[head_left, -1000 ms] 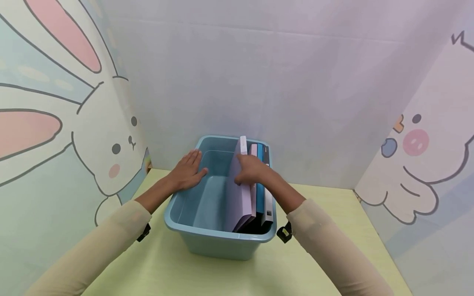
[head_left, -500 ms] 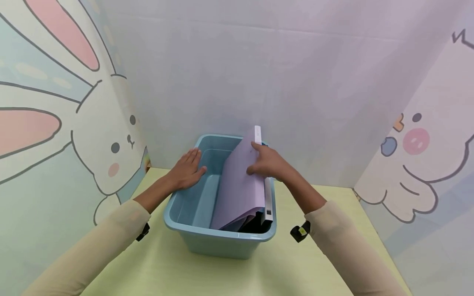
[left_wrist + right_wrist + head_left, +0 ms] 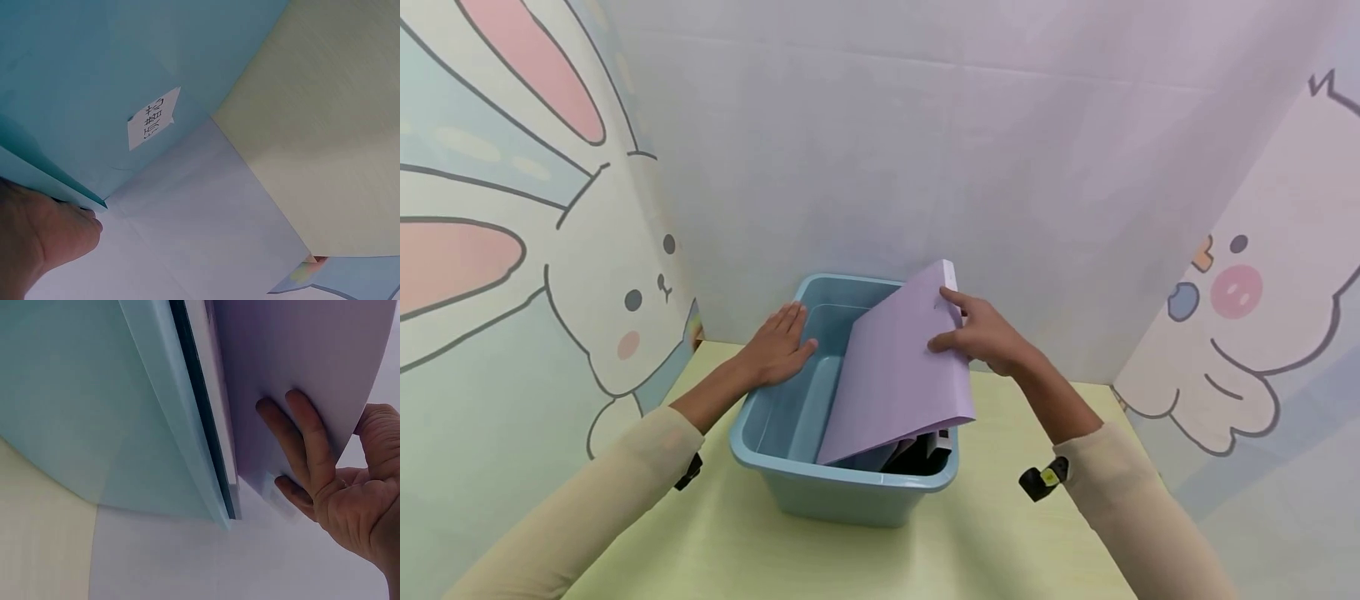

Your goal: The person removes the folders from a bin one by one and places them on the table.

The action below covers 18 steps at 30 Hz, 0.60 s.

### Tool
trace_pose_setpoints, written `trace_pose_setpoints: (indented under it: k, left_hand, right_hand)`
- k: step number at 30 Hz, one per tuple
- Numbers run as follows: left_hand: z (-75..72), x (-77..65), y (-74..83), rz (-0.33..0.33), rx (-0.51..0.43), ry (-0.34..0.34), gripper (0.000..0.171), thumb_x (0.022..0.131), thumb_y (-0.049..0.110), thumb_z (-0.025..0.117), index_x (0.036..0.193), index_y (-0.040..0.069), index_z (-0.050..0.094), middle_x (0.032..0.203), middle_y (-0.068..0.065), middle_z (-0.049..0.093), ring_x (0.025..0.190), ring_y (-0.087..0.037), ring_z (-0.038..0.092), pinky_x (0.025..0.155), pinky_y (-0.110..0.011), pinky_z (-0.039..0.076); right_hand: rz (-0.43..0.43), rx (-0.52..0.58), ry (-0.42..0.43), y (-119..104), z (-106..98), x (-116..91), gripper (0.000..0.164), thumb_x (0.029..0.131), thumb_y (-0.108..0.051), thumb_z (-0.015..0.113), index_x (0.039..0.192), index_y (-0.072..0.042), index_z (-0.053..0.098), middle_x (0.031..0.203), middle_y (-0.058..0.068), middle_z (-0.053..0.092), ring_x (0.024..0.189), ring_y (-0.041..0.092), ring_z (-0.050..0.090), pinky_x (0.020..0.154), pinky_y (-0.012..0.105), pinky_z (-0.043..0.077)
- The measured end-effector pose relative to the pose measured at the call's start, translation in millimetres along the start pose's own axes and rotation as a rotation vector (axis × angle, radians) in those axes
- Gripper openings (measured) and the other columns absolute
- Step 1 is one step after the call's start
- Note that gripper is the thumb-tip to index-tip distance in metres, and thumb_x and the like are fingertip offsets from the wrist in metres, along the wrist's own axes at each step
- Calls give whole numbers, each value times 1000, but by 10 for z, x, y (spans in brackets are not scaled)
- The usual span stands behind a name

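In the head view my right hand (image 3: 988, 333) pinches a lilac file folder (image 3: 895, 358) along its spine, thumb on the near face. The folder leans rightward, its lower edge inside a blue plastic bin (image 3: 850, 472) and its spine over the right rim. From the right wrist view, straight fingers (image 3: 317, 440) lie along the folder's other face, with the thumb opposite. My left hand (image 3: 778, 346) rests on the bin's left rim, fingers extended. In the left wrist view it sits at the rim beside the bin's outer wall (image 3: 94, 75).
More folders stand against the bin's right side, mostly covered by the lilac one; a white-and-black spine end (image 3: 939, 444) shows. A white paper label (image 3: 153, 119) with handwriting is on the bin. The bin stands on a pale yellow-green table (image 3: 1000, 533), with a plain backdrop (image 3: 1037, 208) close behind.
My right hand has pulled the lilac folder's spine up and to the right, away from the other folders, so it tilts over the right rim. My left hand has stayed in place.
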<state>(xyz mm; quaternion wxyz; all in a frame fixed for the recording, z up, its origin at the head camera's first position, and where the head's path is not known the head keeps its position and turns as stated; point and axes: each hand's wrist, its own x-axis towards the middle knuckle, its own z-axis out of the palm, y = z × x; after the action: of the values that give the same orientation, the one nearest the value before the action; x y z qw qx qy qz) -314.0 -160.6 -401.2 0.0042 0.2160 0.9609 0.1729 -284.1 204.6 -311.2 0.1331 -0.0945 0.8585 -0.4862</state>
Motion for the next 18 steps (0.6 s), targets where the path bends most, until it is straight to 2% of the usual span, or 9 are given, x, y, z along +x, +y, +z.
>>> trace_pose_setpoints:
  k: [11,18]
  left_hand:
    - [26,6,-22,-1,-6,10,76,120,33,37,172,-18,14,185,-37,9,175,-56,8,143,-67,9]
    - [38,13,-10,-12,-4,11,77,120,33,37,173,-17,13,185,-36,9,175,-55,7,143,-67,9]
  right_hand:
    - [-38,98,4,199,-286,-123,108,99,-13,81,183,-19,13,184,26,27,128,43,75,94,46,70]
    - [-64,150,-11,338,-480,-258,106,102,-11,78,184,-19,11,184,27,27,118,28,78,91,40,70]
